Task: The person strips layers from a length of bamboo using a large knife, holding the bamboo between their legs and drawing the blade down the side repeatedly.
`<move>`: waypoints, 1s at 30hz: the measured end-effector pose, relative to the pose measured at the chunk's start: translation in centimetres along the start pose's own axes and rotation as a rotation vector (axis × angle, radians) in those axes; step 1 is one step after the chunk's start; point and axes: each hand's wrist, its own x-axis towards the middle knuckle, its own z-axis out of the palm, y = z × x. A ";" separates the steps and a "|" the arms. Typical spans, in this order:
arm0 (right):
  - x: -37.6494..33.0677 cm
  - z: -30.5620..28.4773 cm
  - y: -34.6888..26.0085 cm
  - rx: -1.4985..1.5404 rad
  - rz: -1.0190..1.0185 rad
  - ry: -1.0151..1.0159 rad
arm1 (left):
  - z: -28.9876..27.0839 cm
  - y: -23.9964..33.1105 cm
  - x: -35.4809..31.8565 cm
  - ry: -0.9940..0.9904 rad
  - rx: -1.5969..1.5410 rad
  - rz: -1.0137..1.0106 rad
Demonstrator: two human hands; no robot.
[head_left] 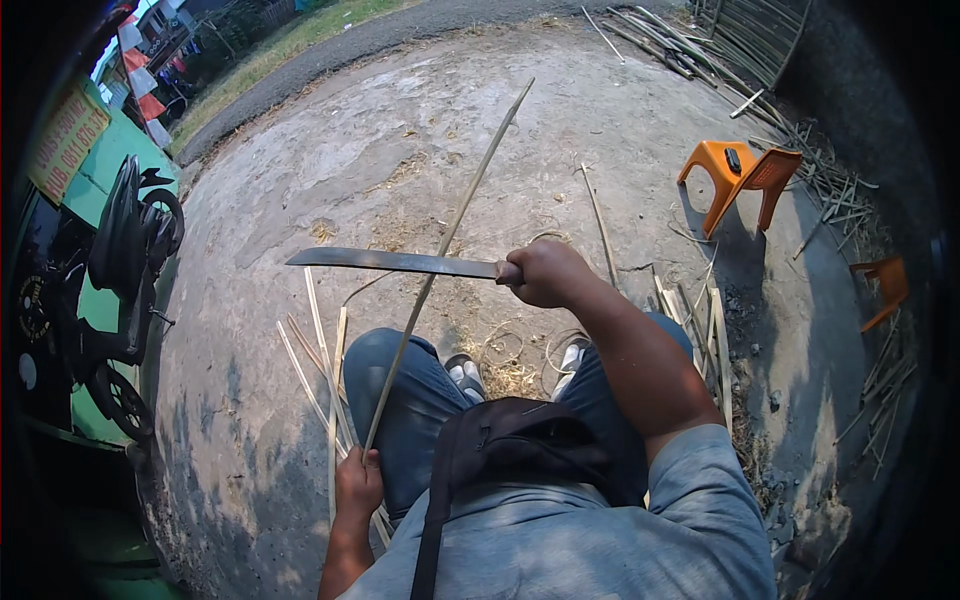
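My right hand (552,274) is closed around the wooden handle of a machete (400,261). Its long blade points left and lies across a thin bamboo strip (462,205), or just above it; I cannot tell whether they touch. Low on the left, my left hand (358,484) is closed on the lower end of that strip. The strip slants up and away over my left knee, its far end pointing to the upper right. Several pale split strips (318,370) stand beside my left leg, close to the left hand.
More split strips (718,345) are by my right leg. Orange plastic chairs (718,172) stand at the right, one with a small dark object (733,159) on it. Bamboo poles (670,45) lie at the far right. A motorcycle (125,260) is parked at the left. Shavings (510,375) litter the ground between my feet.
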 end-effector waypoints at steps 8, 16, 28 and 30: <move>-0.2 0.8 0.2 0.118 -0.097 0.128 | 0.7 -0.7 0.1 0.010 -0.012 0.009; -0.2 -0.4 -0.3 0.052 -0.066 0.034 | 0.8 -0.8 0.1 0.001 -0.026 0.008; -0.1 0.2 0.2 0.053 -0.115 0.068 | 0.9 -1.1 0.0 0.013 -0.004 0.029; -0.1 0.2 0.2 0.065 -0.109 0.065 | 0.9 -1.1 0.0 0.014 -0.009 0.031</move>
